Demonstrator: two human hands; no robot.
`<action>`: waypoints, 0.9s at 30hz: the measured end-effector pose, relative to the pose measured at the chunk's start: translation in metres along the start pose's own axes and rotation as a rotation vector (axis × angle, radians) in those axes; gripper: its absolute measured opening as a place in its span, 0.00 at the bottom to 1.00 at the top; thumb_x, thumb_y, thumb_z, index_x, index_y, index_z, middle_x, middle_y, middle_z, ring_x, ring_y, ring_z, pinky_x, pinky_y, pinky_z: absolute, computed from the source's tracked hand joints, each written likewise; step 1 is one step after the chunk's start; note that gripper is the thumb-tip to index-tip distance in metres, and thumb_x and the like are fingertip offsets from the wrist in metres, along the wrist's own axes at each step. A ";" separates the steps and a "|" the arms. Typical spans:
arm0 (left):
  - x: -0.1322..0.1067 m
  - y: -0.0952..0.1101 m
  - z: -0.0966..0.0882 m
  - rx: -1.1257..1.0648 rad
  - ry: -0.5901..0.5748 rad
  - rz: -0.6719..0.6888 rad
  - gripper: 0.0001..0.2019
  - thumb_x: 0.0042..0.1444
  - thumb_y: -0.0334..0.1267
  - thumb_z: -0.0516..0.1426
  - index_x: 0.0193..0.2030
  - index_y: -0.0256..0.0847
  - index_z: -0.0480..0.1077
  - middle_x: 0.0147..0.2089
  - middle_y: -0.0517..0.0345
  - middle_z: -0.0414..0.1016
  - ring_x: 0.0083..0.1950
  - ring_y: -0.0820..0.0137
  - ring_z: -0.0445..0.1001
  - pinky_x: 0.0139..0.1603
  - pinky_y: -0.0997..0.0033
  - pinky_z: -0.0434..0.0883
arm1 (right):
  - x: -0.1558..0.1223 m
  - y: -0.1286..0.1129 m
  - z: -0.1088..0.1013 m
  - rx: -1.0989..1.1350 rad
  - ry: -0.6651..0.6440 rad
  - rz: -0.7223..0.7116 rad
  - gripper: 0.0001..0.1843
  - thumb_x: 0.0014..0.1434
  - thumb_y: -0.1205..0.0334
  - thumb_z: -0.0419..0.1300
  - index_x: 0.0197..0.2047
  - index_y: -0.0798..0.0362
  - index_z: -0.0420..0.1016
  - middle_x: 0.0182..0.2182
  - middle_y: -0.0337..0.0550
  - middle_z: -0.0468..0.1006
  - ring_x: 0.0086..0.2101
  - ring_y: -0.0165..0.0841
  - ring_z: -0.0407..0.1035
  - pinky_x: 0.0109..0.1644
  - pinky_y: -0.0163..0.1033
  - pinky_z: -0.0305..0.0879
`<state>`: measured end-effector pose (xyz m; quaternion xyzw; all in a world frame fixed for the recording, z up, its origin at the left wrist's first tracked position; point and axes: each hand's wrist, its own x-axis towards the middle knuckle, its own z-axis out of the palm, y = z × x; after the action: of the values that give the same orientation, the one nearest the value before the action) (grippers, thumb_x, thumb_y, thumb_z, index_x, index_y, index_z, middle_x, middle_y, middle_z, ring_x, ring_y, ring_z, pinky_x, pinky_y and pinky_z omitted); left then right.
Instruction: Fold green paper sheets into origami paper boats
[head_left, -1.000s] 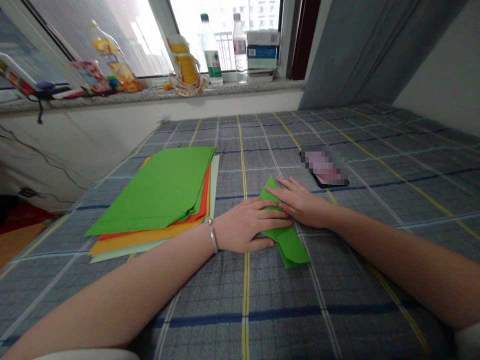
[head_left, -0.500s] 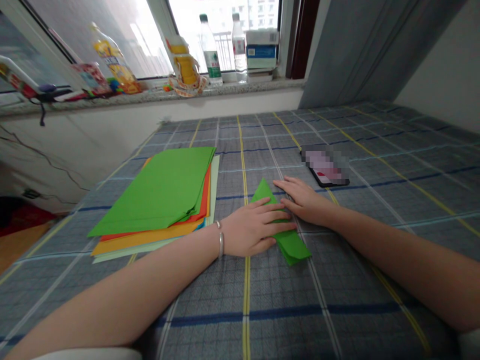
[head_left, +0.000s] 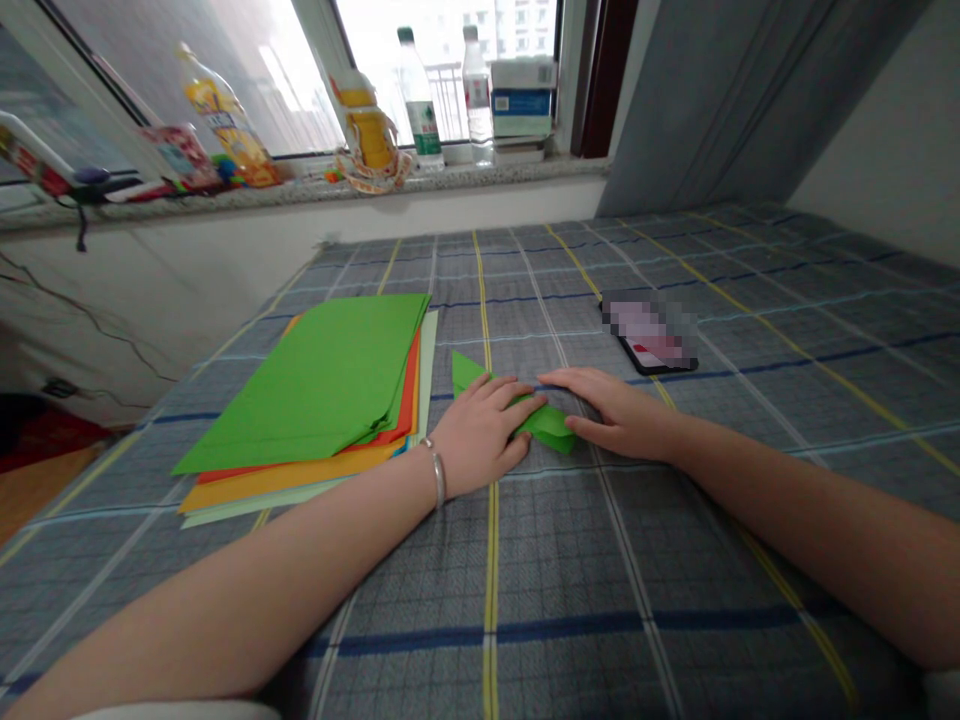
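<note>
A small folded sheet of green paper (head_left: 550, 428) lies on the checked cloth, one pointed tip showing at its far left end. Across its middle rests my left hand (head_left: 487, 425), palm down with fingers stretched out, covering much of it. My right hand (head_left: 619, 412) is at the paper's right end, its fingers extended and its thumb apart from them. The thumb tip is close to the paper's right edge; whether it touches I cannot tell. A silver bracelet (head_left: 438, 475) circles my left wrist.
To the left lies a stack of coloured paper (head_left: 322, 380), green on top. A phone (head_left: 649, 335) lies beyond my right hand. Bottles and boxes stand on the windowsill (head_left: 480, 178) at the back. The checked cloth (head_left: 555, 570) covers the surface beneath everything.
The folded green paper has turned, its tip swinging left and its near end moving away from me. My left hand has shifted slightly left with it. My right hand has barely moved.
</note>
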<state>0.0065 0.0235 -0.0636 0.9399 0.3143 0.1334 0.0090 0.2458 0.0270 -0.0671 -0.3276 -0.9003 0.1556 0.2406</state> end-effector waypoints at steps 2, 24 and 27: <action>0.001 -0.002 0.001 -0.012 0.027 -0.018 0.22 0.61 0.37 0.52 0.62 0.37 0.64 0.61 0.45 0.67 0.64 0.54 0.63 0.66 0.44 0.60 | -0.001 -0.004 -0.002 -0.004 -0.024 -0.074 0.32 0.61 0.54 0.57 0.66 0.51 0.58 0.60 0.53 0.68 0.59 0.43 0.62 0.62 0.54 0.58; 0.004 -0.009 0.003 -0.226 0.079 0.126 0.16 0.61 0.27 0.48 0.55 0.37 0.62 0.62 0.44 0.65 0.60 0.63 0.67 0.60 0.53 0.69 | 0.001 -0.009 0.005 -0.208 0.101 0.105 0.14 0.60 0.66 0.54 0.50 0.50 0.68 0.41 0.42 0.80 0.38 0.34 0.75 0.42 0.38 0.68; 0.004 -0.010 0.004 -0.177 0.052 0.146 0.12 0.63 0.28 0.47 0.50 0.37 0.66 0.64 0.42 0.62 0.60 0.61 0.68 0.59 0.52 0.69 | 0.001 -0.009 0.003 -0.195 0.101 0.088 0.12 0.59 0.70 0.53 0.45 0.49 0.69 0.43 0.42 0.80 0.42 0.35 0.75 0.45 0.39 0.69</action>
<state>0.0046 0.0347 -0.0671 0.9520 0.2321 0.1853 0.0740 0.2387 0.0209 -0.0655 -0.3961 -0.8827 0.0614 0.2454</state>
